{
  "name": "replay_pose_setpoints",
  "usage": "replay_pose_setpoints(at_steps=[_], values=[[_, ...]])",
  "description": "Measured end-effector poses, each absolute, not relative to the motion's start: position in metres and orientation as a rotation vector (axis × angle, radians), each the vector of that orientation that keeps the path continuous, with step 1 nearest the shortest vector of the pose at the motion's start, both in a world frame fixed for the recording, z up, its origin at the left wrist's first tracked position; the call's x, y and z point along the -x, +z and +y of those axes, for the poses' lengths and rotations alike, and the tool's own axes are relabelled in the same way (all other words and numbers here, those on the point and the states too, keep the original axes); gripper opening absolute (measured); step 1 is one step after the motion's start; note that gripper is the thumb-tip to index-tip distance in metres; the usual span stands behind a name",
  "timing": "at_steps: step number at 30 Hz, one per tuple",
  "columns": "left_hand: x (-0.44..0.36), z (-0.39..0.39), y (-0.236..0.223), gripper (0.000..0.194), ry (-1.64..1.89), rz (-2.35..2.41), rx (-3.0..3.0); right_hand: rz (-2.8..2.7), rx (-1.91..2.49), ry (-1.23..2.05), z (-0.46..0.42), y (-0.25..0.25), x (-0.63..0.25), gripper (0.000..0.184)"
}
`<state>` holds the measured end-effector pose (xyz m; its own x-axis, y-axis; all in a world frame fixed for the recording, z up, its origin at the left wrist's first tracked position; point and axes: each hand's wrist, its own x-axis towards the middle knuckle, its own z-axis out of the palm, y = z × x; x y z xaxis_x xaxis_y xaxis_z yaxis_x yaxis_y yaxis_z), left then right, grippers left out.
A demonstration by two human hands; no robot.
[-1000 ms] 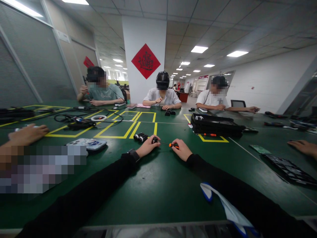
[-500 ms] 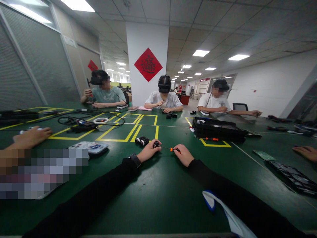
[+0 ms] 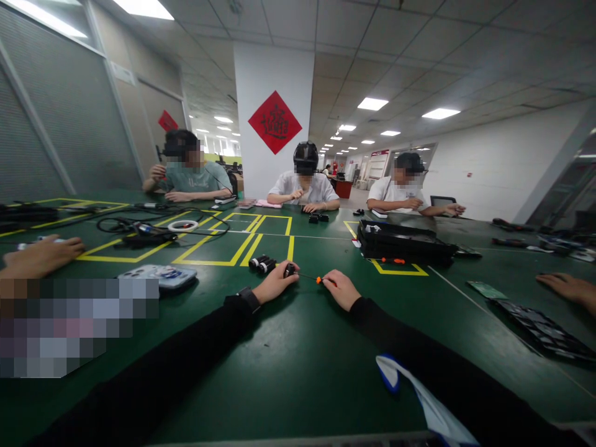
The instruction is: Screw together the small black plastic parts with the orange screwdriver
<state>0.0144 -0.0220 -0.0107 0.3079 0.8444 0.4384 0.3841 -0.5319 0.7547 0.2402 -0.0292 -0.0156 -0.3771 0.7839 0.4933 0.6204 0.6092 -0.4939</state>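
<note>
Near the middle of the green table, my left hand point(image 3: 275, 282) is closed around a small black cylindrical part point(image 3: 289, 269). My right hand point(image 3: 343, 288) grips the handle of an orange and black screwdriver point(image 3: 319, 280). Its thin shaft points left and reaches the black part; whether the tip sits inside it I cannot tell. Just beyond my left hand lie several black cylinders point(image 3: 259, 263) with pale ends, side by side.
A black open case point(image 3: 405, 239) stands at the back right, with another orange-handled screwdriver point(image 3: 393, 261) by its front. Left are a phone point(image 3: 162, 274), cables point(image 3: 121, 225) and a co-worker's hand point(image 3: 58, 251). A blue-white cloth point(image 3: 421, 397) lies by my right forearm; three people sit opposite.
The whole view has shifted slightly, so things appear a little further left. My hands keep the same hold on the black part and the screwdriver. The co-worker at the right has drawn an outstretched hand inward.
</note>
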Motion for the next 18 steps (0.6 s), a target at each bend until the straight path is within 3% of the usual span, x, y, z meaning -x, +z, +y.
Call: replay_pose_setpoints(at_steps=[4, 9, 13, 18], values=[[-0.0121, -0.0220, -0.0093, 0.028, 1.107, 0.971, -1.963, -2.125, 1.055, 0.277, -0.0324, -0.0141, -0.2400, 0.010], [-0.0117, -0.0210, -0.0130, 0.031, 1.140, 0.905, -1.914, -2.121, 1.007, 0.452, -0.0364, -0.0151, -0.2375, 0.018], [-0.0133, -0.0203, -0.0151, 0.029, 1.148, 0.931, -1.923, -2.151, 1.063, 0.352, -0.0343, -0.0150, -0.2370, 0.014], [-0.0149, -0.0212, -0.0134, 0.030, 1.121, 0.995, -1.924, -2.212, 1.063, 0.269, -0.0304, -0.0139, -0.2377, 0.025]])
